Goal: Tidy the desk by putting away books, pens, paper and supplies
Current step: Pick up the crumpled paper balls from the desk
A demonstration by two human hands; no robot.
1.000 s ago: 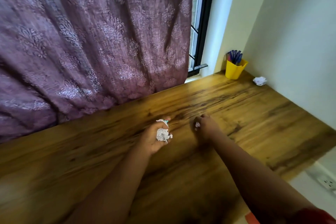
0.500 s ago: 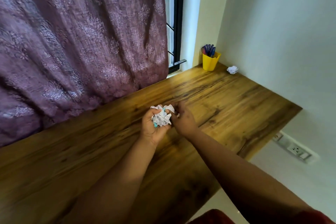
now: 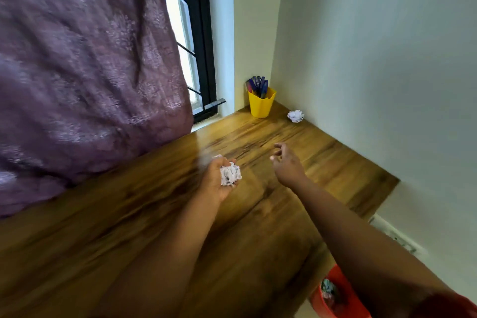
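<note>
Over a wooden table (image 3: 335, 162), the left hand (image 3: 219, 178) grips a crumpled paper ball (image 3: 229, 175); the right hand (image 3: 286, 165) hovers empty, fingers loosely curled.

The left hand (image 3: 219, 178) grips 1 crumpled paper wad (image 3: 229, 175) above the wooden desk (image 3: 335, 162). The right hand (image 3: 287, 166) hovers beside it, fingers loosely curled. Another paper ball (image 3: 295, 115) lies near the yellow pen cup (image 3: 261, 104).

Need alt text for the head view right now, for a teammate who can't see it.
The left hand grips a crumpled paper wad above the wooden desk, while the empty right hand reaches toward another paper ball beside a yellow pen cup. A red bin sits below.
</note>
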